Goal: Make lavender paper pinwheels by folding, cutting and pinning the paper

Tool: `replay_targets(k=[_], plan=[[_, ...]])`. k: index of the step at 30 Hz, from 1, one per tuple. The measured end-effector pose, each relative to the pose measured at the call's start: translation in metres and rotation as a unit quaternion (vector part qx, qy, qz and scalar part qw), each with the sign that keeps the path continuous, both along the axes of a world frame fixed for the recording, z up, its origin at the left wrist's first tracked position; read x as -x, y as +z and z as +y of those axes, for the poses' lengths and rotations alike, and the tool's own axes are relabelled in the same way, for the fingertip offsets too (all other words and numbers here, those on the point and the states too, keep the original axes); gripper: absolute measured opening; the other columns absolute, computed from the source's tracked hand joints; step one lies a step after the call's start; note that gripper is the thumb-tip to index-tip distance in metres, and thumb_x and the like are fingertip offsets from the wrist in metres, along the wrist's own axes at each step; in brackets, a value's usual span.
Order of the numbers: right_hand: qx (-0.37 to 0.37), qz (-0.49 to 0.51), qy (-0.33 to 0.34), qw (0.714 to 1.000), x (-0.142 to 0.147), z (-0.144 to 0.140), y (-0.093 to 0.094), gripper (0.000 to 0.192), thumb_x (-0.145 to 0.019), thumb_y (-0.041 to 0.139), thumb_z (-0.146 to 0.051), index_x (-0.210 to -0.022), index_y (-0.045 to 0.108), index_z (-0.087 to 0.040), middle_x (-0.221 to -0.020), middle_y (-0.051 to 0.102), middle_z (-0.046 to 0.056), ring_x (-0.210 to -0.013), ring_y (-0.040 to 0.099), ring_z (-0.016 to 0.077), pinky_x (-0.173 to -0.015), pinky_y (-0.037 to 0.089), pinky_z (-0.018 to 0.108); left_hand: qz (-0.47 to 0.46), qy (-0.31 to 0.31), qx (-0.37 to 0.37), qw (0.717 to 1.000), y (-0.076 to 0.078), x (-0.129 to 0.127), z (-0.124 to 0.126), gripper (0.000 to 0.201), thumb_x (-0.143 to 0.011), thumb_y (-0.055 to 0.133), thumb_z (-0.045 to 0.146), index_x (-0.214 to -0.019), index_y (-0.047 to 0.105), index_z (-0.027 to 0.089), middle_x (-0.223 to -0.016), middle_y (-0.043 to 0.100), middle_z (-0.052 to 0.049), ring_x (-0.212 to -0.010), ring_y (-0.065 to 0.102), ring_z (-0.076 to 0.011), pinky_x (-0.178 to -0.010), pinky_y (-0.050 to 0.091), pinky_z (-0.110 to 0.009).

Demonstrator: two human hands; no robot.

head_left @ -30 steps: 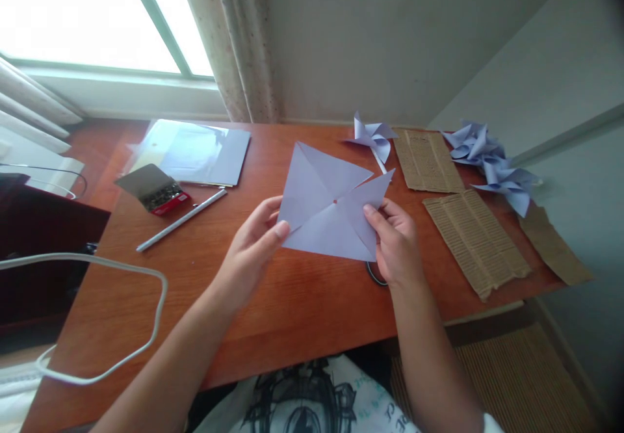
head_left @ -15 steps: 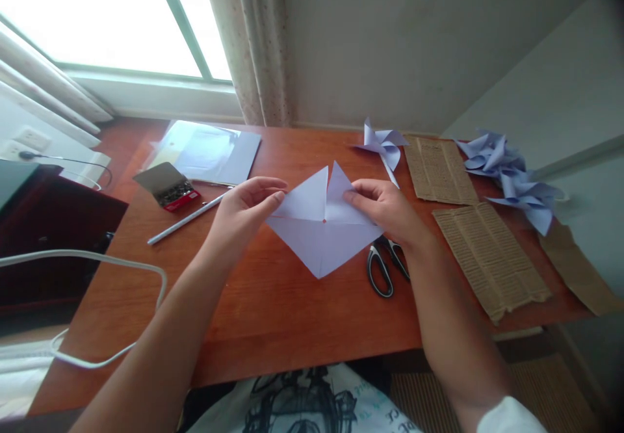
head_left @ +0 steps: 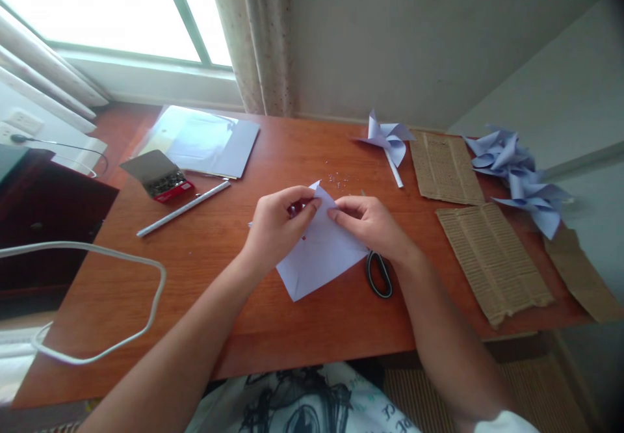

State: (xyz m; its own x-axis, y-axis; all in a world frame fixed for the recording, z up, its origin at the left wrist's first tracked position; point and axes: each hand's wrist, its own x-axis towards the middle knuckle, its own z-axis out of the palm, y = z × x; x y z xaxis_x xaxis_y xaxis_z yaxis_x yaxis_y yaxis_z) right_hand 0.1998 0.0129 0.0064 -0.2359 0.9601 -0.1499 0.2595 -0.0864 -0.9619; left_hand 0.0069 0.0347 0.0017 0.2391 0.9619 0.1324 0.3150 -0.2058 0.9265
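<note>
A square of pale paper [head_left: 322, 257], creased and marked with a small red dot, is held over the middle of the desk. My left hand [head_left: 285, 222] pinches its upper part between thumb and fingers and covers much of the paper's left side. On its upper right edge, my right hand [head_left: 363, 218] grips the paper with thumb and forefinger. The slit seen in the paper earlier is hidden behind the left hand. Scissors [head_left: 379, 275] with black handles lie just below my right hand, partly covered by it.
At the left are a rolled paper stick [head_left: 182, 209], an open box of pins [head_left: 170, 183] and a plastic-sleeved folder [head_left: 195, 140]. A finished paper pinwheel [head_left: 390, 139] lies at the back. Cardboard sheets [head_left: 492, 257] and more pinwheels [head_left: 531, 192] cover the right side. Small scraps [head_left: 336, 178] dot the desk.
My hands have come closer together, the left one moving right onto the paper's upper part. The paper has turned and shifted slightly down and left.
</note>
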Motion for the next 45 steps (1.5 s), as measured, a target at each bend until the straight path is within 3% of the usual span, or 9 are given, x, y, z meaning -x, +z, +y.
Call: replay_targets(k=[6, 11, 16, 27, 37, 45], plan=[[-0.154, -0.043, -0.084, 0.983, -0.001, -0.001, 0.002, 0.009, -0.088, 0.073, -0.029, -0.096, 0.075, -0.023, -0.095, 0.076, 0.003, -0.086, 0.071, 0.0182, -0.074, 0.057, 0.031, 0.055, -0.059, 0.019, 0.997, -0.005, 0.002, -0.004, 0.017, -0.089, 0.064, 0.027, -0.087, 0.076, 0.015, -0.068, 0.066, 0.000, -0.060, 0.050, -0.0108, -0.057, 0.039, -0.023], [-0.252, -0.083, -0.053, 0.963, 0.002, -0.002, 0.006, 0.009, -0.089, 0.069, -0.016, -0.093, 0.072, -0.024, -0.088, 0.071, 0.000, -0.081, 0.066, 0.0149, -0.068, 0.054, 0.028, 0.084, -0.097, 0.001, 0.992, -0.005, -0.003, -0.010, 0.016, -0.090, 0.061, 0.024, -0.085, 0.075, 0.016, -0.068, 0.066, 0.001, -0.059, 0.050, -0.0101, -0.058, 0.037, -0.023], [-0.315, -0.128, -0.045, 0.939, 0.004, -0.003, 0.007, 0.011, -0.090, 0.068, -0.014, -0.088, 0.071, -0.024, -0.087, 0.070, 0.000, -0.081, 0.065, 0.0149, -0.069, 0.053, 0.029, 0.042, -0.101, 0.034, 0.993, -0.004, -0.005, -0.011, 0.021, -0.092, 0.060, 0.027, -0.082, 0.074, 0.015, -0.067, 0.065, 0.001, -0.061, 0.049, -0.0107, -0.059, 0.038, -0.024], [-0.332, -0.151, -0.055, 0.930, 0.008, -0.007, 0.007, 0.010, -0.092, 0.069, -0.020, -0.089, 0.076, -0.027, -0.087, 0.069, 0.002, -0.080, 0.064, 0.0167, -0.066, 0.054, 0.031, -0.116, -0.055, 0.126, 0.984, -0.001, -0.006, -0.010, 0.024, -0.090, 0.064, 0.036, -0.087, 0.075, 0.015, -0.075, 0.071, -0.005, -0.070, 0.061, -0.0164, -0.061, 0.046, -0.026], [-0.344, -0.165, -0.067, 0.922, 0.008, -0.007, 0.005, 0.010, -0.093, 0.069, -0.021, -0.092, 0.077, -0.026, -0.087, 0.069, 0.002, -0.077, 0.063, 0.0161, -0.067, 0.053, 0.032, -0.120, -0.056, 0.106, 0.985, -0.002, -0.007, -0.013, 0.019, -0.090, 0.066, 0.032, -0.091, 0.076, 0.016, -0.078, 0.071, -0.005, -0.073, 0.063, -0.0169, -0.066, 0.050, -0.027], [-0.309, -0.138, -0.060, 0.939, 0.009, -0.008, 0.011, 0.013, -0.093, 0.066, -0.020, -0.092, 0.077, -0.027, -0.087, 0.070, 0.002, -0.081, 0.066, 0.0174, -0.070, 0.054, 0.033, -0.126, -0.044, 0.117, 0.984, 0.003, -0.008, -0.014, 0.024, -0.088, 0.068, 0.038, -0.086, 0.074, 0.015, -0.075, 0.069, -0.005, -0.065, 0.055, -0.0140, -0.054, 0.042, -0.024]])
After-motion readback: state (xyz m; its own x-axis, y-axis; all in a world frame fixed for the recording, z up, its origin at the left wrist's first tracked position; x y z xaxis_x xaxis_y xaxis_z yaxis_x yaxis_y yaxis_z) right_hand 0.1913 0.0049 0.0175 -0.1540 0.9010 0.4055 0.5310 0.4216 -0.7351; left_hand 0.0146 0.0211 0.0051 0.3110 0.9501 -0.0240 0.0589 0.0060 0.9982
